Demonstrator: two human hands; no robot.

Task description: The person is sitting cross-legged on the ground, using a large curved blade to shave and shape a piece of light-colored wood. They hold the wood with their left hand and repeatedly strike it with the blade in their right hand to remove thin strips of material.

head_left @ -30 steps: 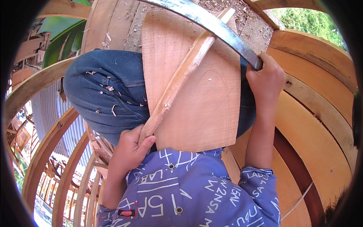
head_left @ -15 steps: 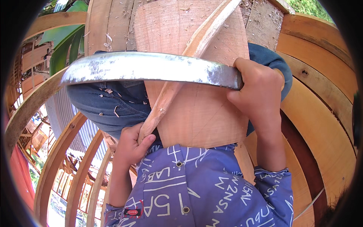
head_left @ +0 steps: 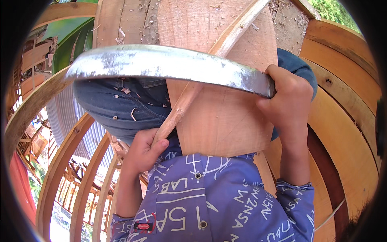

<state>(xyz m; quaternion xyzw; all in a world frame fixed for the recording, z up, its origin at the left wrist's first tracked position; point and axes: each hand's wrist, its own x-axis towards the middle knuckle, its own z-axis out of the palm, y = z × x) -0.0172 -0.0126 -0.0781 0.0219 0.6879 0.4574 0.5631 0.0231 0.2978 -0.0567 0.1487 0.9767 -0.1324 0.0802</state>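
My left hand (head_left: pixel 146 150) is closed round the near end of a long, roughly shaped wooden stick (head_left: pixel 179 109). The stick slants away to the far right across a broad, smooth wooden board (head_left: pixel 225 125) lying between my legs. In my right hand (head_left: pixel 288 94) is a machete, gripped at its right end; the handle itself is hidden in my fist. Its wide, shiny curved blade (head_left: pixel 161 62) stretches leftward over the stick and hides part of it. Whether the blade touches the stick I cannot tell.
Wood shavings (head_left: pixel 126 91) lie on my left trouser leg (head_left: pixel 109 109). Far planks (head_left: pixel 131 24) carry more chips. Curved wooden ribs (head_left: pixel 66 157) rise on the left, and curved planking (head_left: pixel 342 125) lines the right side. A large green leaf (head_left: pixel 76 40) hangs at the far left.
The board, the stick and my right hand appear slightly farther right in the picture. The blade now tilts more, its left part higher. Both hands keep their grip.
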